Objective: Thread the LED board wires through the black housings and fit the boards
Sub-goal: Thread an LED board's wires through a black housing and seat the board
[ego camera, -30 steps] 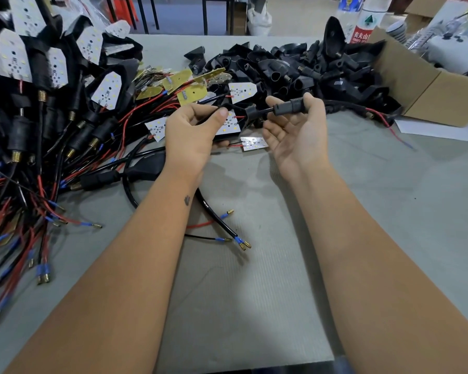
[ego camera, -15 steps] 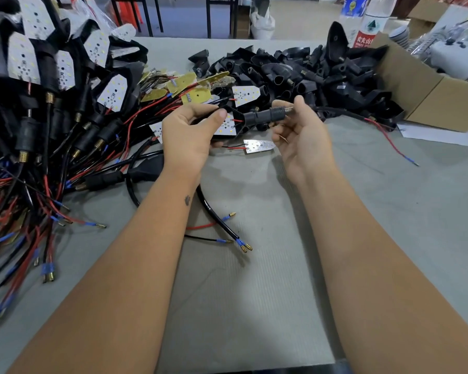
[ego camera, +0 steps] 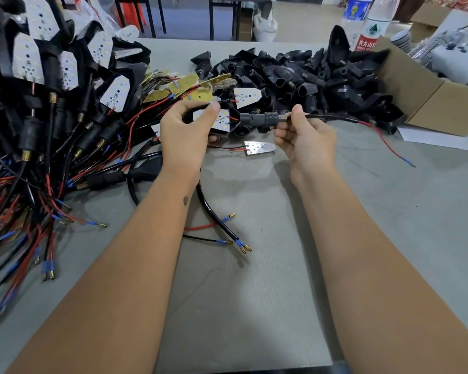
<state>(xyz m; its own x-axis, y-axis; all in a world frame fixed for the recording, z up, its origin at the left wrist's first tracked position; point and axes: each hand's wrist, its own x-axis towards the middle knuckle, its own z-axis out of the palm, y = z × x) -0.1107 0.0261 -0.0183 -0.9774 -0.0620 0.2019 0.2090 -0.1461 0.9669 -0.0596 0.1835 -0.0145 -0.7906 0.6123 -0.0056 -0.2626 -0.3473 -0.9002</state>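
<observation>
While your left hand is gripping the black housing and board mid-table, your right hand is pinching the cable (tugging risks unseating the board).

Assembly workshop: table heaped with black housings, wired LED boards.

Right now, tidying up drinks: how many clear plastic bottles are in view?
2. The clear plastic bottle with a red-and-white label stands behind the pile of black plastic housings; the blue-labelled clear bottle stands just left of it. More may be hidden behind the brown cardboard box.
</observation>
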